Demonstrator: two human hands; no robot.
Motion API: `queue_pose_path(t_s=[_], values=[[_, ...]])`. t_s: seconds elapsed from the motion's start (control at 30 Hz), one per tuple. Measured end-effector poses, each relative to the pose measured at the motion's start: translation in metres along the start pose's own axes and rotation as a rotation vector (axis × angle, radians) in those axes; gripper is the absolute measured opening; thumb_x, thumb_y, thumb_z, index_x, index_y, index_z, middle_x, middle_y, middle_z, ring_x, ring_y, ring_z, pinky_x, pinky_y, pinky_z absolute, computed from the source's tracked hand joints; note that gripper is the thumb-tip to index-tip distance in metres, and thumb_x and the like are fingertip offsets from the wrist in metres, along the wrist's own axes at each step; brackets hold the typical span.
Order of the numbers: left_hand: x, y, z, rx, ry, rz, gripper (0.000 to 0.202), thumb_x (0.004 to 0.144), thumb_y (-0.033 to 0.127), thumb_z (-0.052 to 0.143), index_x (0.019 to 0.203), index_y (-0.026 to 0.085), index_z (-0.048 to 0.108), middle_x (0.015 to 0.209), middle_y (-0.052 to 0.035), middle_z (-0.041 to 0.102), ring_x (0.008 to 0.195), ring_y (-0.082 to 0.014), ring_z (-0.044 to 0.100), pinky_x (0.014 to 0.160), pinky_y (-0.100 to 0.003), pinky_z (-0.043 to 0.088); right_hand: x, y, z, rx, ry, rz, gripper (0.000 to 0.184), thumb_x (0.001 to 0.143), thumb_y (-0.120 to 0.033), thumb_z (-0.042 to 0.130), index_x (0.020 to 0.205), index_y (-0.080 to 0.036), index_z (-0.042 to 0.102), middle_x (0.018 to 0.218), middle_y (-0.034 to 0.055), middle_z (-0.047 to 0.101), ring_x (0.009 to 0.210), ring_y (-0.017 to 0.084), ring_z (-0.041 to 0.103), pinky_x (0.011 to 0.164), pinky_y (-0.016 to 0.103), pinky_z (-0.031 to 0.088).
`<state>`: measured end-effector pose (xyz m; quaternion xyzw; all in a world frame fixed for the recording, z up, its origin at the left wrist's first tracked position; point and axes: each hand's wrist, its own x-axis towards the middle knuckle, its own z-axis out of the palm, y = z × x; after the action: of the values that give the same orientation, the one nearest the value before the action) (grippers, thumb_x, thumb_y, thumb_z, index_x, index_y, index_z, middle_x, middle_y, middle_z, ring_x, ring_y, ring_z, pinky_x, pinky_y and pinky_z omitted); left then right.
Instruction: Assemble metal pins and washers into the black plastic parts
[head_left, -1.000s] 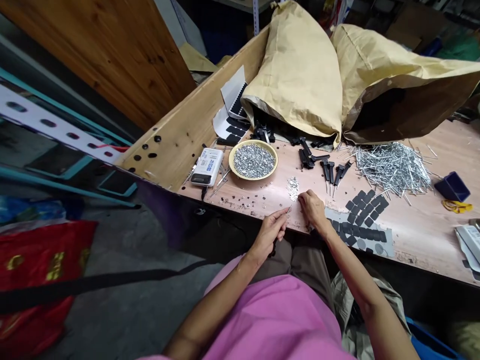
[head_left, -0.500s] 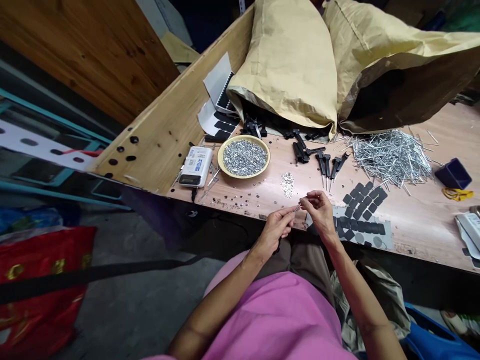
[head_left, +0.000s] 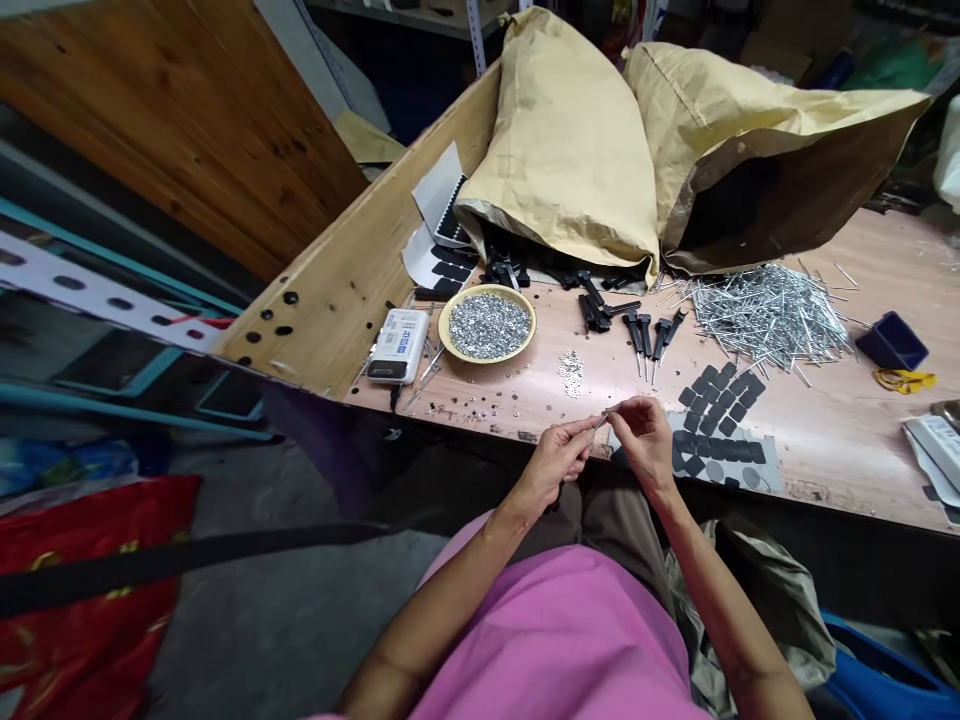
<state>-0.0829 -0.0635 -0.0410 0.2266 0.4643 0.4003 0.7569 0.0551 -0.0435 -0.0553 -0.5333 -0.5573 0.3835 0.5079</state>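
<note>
Above my lap, at the table's front edge, my left hand is closed around a thin metal rod whose tip points up and right. A bit of something black shows below that hand, mostly hidden. My right hand pinches at the rod's tip; anything small between its fingertips is too tiny to make out. Just beyond the hands lies a little heap of small metal nuts. A yellow bowl full of similar small metal parts stands farther left. Black plastic pieces with metal rods lie behind the right hand.
A large pile of metal rods lies at the right, near a dark small box. Black pads cover the table by my right hand. Two paper sacks stand at the back; a white device sits left of the bowl.
The view has shifted slightly, so the table sits a little lower in it. My right hand's fingers have drawn together at the rod's tip; my left hand keeps its hold.
</note>
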Motion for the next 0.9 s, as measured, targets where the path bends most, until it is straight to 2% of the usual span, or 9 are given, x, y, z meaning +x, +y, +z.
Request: queue_pose_path(t_s=[0.1, 0.2, 0.3, 0.53, 0.63, 0.7, 0.77, 0.8, 0.9], values=[[-0.003, 0.001, 0.001, 0.046, -0.005, -0.031, 0.050, 0.069, 0.035, 0.070, 0.115, 0.016, 0.065, 0.051, 0.0091, 0.038, 0.034, 0.0012, 0.021, 0.036, -0.017, 0.007, -0.006, -0.002, -0.007, -0.272, -0.076, -0.195, 0.010, 0.082, -0.033, 0.056, 0.085, -0.024, 0.057, 0.082, 0.0036, 0.068, 0.079, 0.017, 0.066, 0.076, 0.033, 0.053], [-0.006, 0.002, 0.000, 0.096, -0.033, -0.036, 0.053, 0.070, 0.037, 0.069, 0.118, 0.016, 0.063, 0.053, 0.0093, 0.037, 0.035, 0.0009, 0.020, 0.037, -0.017, 0.007, -0.007, -0.005, -0.013, -0.387, -0.145, -0.338, 0.013, 0.087, -0.031, 0.052, 0.088, -0.023, 0.062, 0.084, 0.0056, 0.069, 0.081, 0.018, 0.066, 0.076, 0.033, 0.053], [-0.010, 0.005, -0.004, 0.138, -0.097, -0.019, 0.056, 0.069, 0.040, 0.069, 0.119, 0.015, 0.062, 0.053, 0.0094, 0.036, 0.036, 0.0003, 0.019, 0.038, -0.017, 0.007, -0.003, -0.009, -0.020, -0.346, -0.174, -0.335, 0.019, 0.088, -0.036, 0.054, 0.094, -0.022, 0.064, 0.085, 0.0052, 0.068, 0.076, 0.016, 0.066, 0.070, 0.029, 0.054], [-0.017, 0.008, -0.008, 0.264, -0.212, -0.008, 0.061, 0.066, 0.050, 0.070, 0.113, 0.013, 0.066, 0.051, 0.0095, 0.033, 0.040, -0.0010, 0.019, 0.040, -0.017, 0.011, 0.006, -0.027, -0.044, -0.363, -0.473, -0.301, 0.031, 0.087, -0.046, 0.053, 0.083, -0.022, 0.071, 0.076, 0.0044, 0.071, 0.069, 0.015, 0.066, 0.062, 0.025, 0.052], [-0.018, 0.005, -0.007, 0.313, -0.226, 0.054, 0.058, 0.066, 0.054, 0.069, 0.104, 0.011, 0.070, 0.048, 0.0098, 0.031, 0.040, -0.0016, 0.021, 0.040, -0.017, 0.015, 0.006, -0.037, -0.051, -0.404, -0.571, -0.303, 0.033, 0.089, -0.046, 0.050, 0.085, -0.021, 0.071, 0.078, 0.0048, 0.072, 0.069, 0.015, 0.067, 0.062, 0.024, 0.051], [-0.018, 0.002, -0.007, 0.354, -0.231, 0.124, 0.051, 0.069, 0.053, 0.066, 0.098, 0.011, 0.072, 0.045, 0.0084, 0.037, 0.040, -0.0027, 0.028, 0.040, -0.017, 0.023, 0.006, -0.043, -0.054, -0.431, -0.635, -0.316, 0.034, 0.090, -0.046, 0.048, 0.088, -0.021, 0.071, 0.080, 0.0051, 0.072, 0.070, 0.015, 0.067, 0.062, 0.023, 0.051], [-0.018, -0.001, -0.007, 0.402, -0.226, 0.228, 0.041, 0.072, 0.048, 0.066, 0.093, 0.013, 0.074, 0.052, 0.0025, 0.056, 0.047, -0.0067, 0.047, 0.048, -0.019, 0.039, 0.007, -0.047, -0.057, -0.475, -0.693, -0.344, 0.035, 0.092, -0.045, 0.046, 0.089, -0.021, 0.071, 0.079, 0.0053, 0.072, 0.070, 0.015, 0.067, 0.061, 0.022, 0.050], [-0.017, -0.002, -0.008, 0.432, -0.224, 0.284, 0.036, 0.073, 0.044, 0.066, 0.091, 0.015, 0.075, 0.063, -0.0014, 0.066, 0.058, -0.0103, 0.057, 0.058, -0.022, 0.046, 0.007, -0.049, -0.058, -0.507, -0.717, -0.365, 0.035, 0.093, -0.043, 0.044, 0.089, -0.020, 0.071, 0.078, 0.0052, 0.072, 0.069, 0.014, 0.067, 0.061, 0.022, 0.049], [-0.015, -0.004, -0.010, 0.532, -0.235, 0.394, 0.025, 0.076, 0.035, 0.064, 0.090, 0.018, 0.075, 0.094, -0.0062, 0.074, 0.091, -0.0197, 0.067, 0.087, -0.031, 0.050, 0.005, -0.052, -0.059, -0.643, -0.744, -0.453, 0.036, 0.095, -0.039, 0.040, 0.088, -0.019, 0.069, 0.074, 0.0056, 0.070, 0.065, 0.014, 0.064, 0.059, 0.022, 0.048]])
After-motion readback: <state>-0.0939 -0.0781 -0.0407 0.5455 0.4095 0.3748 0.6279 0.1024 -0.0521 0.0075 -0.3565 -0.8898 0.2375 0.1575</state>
